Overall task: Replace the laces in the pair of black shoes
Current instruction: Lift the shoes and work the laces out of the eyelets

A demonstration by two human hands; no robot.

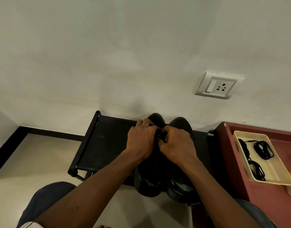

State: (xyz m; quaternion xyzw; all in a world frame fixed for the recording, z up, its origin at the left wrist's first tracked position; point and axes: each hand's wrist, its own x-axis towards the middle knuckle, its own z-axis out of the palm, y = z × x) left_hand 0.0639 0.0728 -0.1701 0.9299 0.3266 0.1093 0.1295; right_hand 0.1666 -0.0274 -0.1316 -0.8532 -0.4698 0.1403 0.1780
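Shoes [181,186], both black, stand side by side at the right end of the rack [105,145]. Their toes point to its far edge by the wall, and their heels hang over its near edge. Your two hands meet over the left shoe [148,186], above its lacing. The right shoe [182,124] stands just beside it, and nothing touches it.

Your left hand [141,142] lies across the front of the left shoe, with its fingers bent down over the toe and its thumb turned toward the other hand. Your right hand [177,145] has its fingers curled tight. Between the two hands runs a short black lace [161,135], and both hands pinch it where they meet. The rest of its run is hidden under your fingers.

Pale patches show inside both shoes at the heel, but they are too dim for you to read any brand there.

Right of the rack, and touching its end, stands a red-brown cabinet [264,203]. A cream tray [273,170] rests on its top near the left edge. In the tray lie black laces [263,149] in loose coils, well apart from the shoes.

A white socket [219,86] with a switch sits on the wall above the right shoe. It shows no lettering that you could read. Your knees [47,203], in blue, frame the near side.
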